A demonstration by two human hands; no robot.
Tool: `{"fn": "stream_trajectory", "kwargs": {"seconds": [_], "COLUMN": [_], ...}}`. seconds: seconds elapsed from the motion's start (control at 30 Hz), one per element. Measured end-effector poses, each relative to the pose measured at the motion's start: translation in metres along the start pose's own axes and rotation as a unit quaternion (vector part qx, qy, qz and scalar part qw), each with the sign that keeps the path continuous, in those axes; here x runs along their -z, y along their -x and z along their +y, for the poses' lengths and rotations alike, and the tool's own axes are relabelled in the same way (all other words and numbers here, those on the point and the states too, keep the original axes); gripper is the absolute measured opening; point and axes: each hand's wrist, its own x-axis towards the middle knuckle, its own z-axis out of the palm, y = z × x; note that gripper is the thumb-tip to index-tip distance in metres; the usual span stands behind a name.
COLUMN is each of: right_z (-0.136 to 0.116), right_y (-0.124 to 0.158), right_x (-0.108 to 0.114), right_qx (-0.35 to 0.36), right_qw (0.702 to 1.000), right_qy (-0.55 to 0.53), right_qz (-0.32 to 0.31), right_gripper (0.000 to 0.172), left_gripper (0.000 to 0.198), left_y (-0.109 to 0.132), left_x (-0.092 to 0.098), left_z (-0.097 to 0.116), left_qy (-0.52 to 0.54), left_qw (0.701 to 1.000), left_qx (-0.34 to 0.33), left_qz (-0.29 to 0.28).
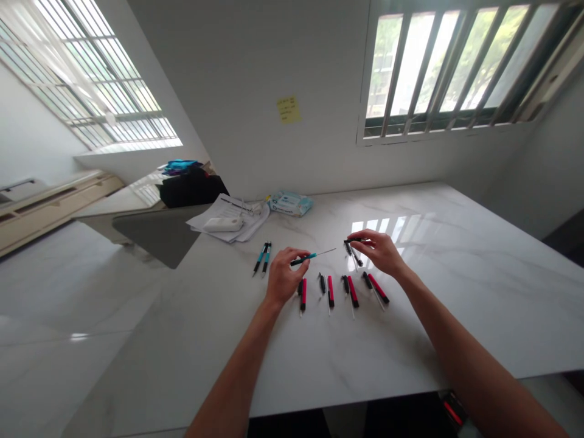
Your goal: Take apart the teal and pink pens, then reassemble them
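My left hand (283,275) is closed around the blue-and-black barrel of a pen (301,260). A thin refill (325,250) sticks out of the barrel's end, pointing right. Between the fingertips of my right hand (382,250) is a small black pen part (352,241), held apart from the refill. Just under that hand, more black pen parts (357,258) and a pale refill lie on the table. Nearer to me is a row of several red-and-black pen barrels (331,292), each beside a black top piece and a refill. Two blue-and-black pens (260,258) lie side by side left of my left hand.
The white marble-patterned table (456,274) meets the wall at the back. Papers (253,226) with a white device (223,224) on them and a blue-and-white wipes packet (291,203) lie at the rear. A yellow note (289,110) is stuck to the wall.
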Motion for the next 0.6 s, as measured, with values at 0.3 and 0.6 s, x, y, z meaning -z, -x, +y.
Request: {"fn": "stream_trajectory", "kwargs": {"seconds": [0.3, 0.6], "right_z": [-0.009, -0.011], "right_y": [0.005, 0.006], "right_x": [-0.010, -0.012], "right_qx": [0.031, 0.046], "right_qw": [0.999, 0.997], "right_qy": [0.038, 0.060], "right_qz": [-0.020, -0.023], "right_gripper": [0.023, 0.021], "left_gripper": [0.013, 0.014], "left_y": [0.000, 0.001], "left_x": [0.003, 0.000], "left_z": [-0.004, 0.000], "left_qy": [-0.002, 0.012], "left_qw": [1.000, 1.000], "left_qx": [0.003, 0.001], "left_qz": [0.011, -0.009]}}
